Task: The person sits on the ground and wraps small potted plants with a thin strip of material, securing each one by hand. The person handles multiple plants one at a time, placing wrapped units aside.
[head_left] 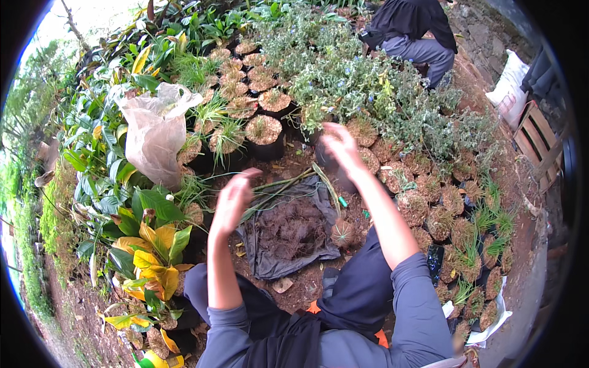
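Observation:
My left hand (233,201) is raised over the left edge of a dark plastic sheet, blurred by motion. Thin green strands pass behind and beside it; whether the fingers hold one cannot be told. Farther out on the right, my right hand (341,148), also blurred, is in front of black pots with its fingers apart and nothing visible in them. Between my knees the dark plastic sheet (264,262) lies on soil, bearing a heap of brown fibrous material (292,227). Long green stalks (280,185) lie across its far edge. A round ball with green spikes (343,233) sits at its right.
Black pots topped with light mulch (263,131) stand beyond and to the right. A translucent plastic bag (154,133) rises among leafy plants at left. Bushy flowering plants (349,78) fill the back, near a crouching person (414,41). A wooden crate (538,138) and white sack (511,89) are at right.

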### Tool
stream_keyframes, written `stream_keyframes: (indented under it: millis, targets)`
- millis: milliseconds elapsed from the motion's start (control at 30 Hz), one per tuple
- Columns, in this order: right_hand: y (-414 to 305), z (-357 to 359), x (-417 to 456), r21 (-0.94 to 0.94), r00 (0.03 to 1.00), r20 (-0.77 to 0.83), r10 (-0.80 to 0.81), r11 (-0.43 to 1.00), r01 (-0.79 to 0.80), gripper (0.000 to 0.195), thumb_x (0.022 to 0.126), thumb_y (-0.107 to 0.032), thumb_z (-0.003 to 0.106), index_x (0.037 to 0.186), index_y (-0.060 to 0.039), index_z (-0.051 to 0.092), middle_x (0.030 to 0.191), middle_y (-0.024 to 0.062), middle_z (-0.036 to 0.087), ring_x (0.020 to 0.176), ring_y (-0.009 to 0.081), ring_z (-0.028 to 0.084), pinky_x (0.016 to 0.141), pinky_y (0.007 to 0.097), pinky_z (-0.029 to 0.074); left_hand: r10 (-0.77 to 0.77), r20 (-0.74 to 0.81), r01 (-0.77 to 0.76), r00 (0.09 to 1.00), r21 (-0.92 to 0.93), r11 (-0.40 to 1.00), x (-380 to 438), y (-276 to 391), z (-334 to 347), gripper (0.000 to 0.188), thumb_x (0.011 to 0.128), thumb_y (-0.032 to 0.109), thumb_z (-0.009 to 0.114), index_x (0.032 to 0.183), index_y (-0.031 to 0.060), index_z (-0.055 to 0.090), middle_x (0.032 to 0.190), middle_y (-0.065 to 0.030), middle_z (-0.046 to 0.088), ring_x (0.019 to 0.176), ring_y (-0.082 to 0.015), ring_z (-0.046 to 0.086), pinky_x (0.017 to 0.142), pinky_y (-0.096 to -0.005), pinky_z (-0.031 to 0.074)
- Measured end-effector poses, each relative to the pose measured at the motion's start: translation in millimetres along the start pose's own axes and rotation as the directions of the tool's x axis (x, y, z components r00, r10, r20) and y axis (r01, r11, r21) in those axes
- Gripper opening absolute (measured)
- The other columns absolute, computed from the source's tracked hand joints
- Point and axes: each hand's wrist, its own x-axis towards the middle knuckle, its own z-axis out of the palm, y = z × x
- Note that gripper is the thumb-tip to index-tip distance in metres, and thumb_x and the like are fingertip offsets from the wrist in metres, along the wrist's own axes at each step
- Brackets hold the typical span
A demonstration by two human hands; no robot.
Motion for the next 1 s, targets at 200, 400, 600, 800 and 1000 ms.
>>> stream_keyframes:
  millis: [200,400,600,800,1000]
  targets:
    - [-29.0,77.7,-54.9,0.038,0.691,0.72,0.063,0.991,-0.129,0.04,0.094,-0.039,0.051,0.105,-0.0018,0.062,0.09,0.0035,0.063,0.081,0.0102,0.056,0.076,0.0273,0.046,0.099,0.047,-0.098,0.994,-0.029,0.995,11.1,-18.5,30.7,0.025,0.097,0.021,0.046,0.092,0.0003,0.059,0.069,0.0034,0.047,0.065,-0.0047,0.039,0.058,-0.0222,0.034]
    - [-24.6,34.1,-41.2,0.077,0.853,0.513,0.092,0.985,-0.153,0.021,0.092,-0.021,0.058,0.082,-0.0035,0.063,0.07,-0.0037,0.057,0.066,0.0033,0.047,0.059,0.0213,0.039,0.075,-0.127,-0.055,0.989,0.155,0.986,10.1,-24.8,7.5,0.019,0.094,0.017,0.052,0.086,0.0006,0.059,0.067,0.0023,0.051,0.061,-0.0044,0.04,0.055,-0.022,0.034]
    - [-26.5,-2.8,-26.5,0.124,0.935,0.348,0.069,0.985,-0.118,0.02,0.093,-0.02,0.055,0.108,-0.008,0.061,0.097,0.0006,0.064,0.067,0.0012,0.045,0.056,0.0177,0.036,0.123,-0.023,-0.114,0.992,0.238,0.964,15.8,-17.9,14.2,0.022,0.094,0.019,0.05,0.089,-0.0011,0.059,0.07,-0.0027,0.055,0.065,-0.0069,0.044,0.06,-0.0244,0.039]
    - [-37.4,60.1,-61.8,0.051,0.813,0.582,0.018,0.997,-0.058,0.024,0.092,-0.021,0.057,0.102,0.0002,0.063,0.092,0.0042,0.065,0.081,0.0052,0.053,0.067,0.0239,0.045,0.285,0.035,-0.287,0.958,0.146,0.947,24.5,-31.6,51.0,0.021,0.092,0.018,0.051,0.095,-0.0015,0.06,0.073,-0.0131,0.059,0.064,-0.0133,0.051,0.063,-0.028,0.043]
    - [-20.5,18.2,-41.7,-0.216,0.878,0.475,0.055,0.975,0.056,0.019,0.088,-0.018,0.061,0.083,0.0005,0.063,0.067,-0.0003,0.059,0.063,0.0059,0.049,0.058,0.025,0.041,0.16,0.002,-0.15,0.987,0.348,0.925,30.9,-36.9,31.3,0.021,0.091,0.019,0.053,0.092,-0.0003,0.061,0.071,-0.0184,0.06,0.064,-0.0228,0.06,0.062,-0.033,0.045]
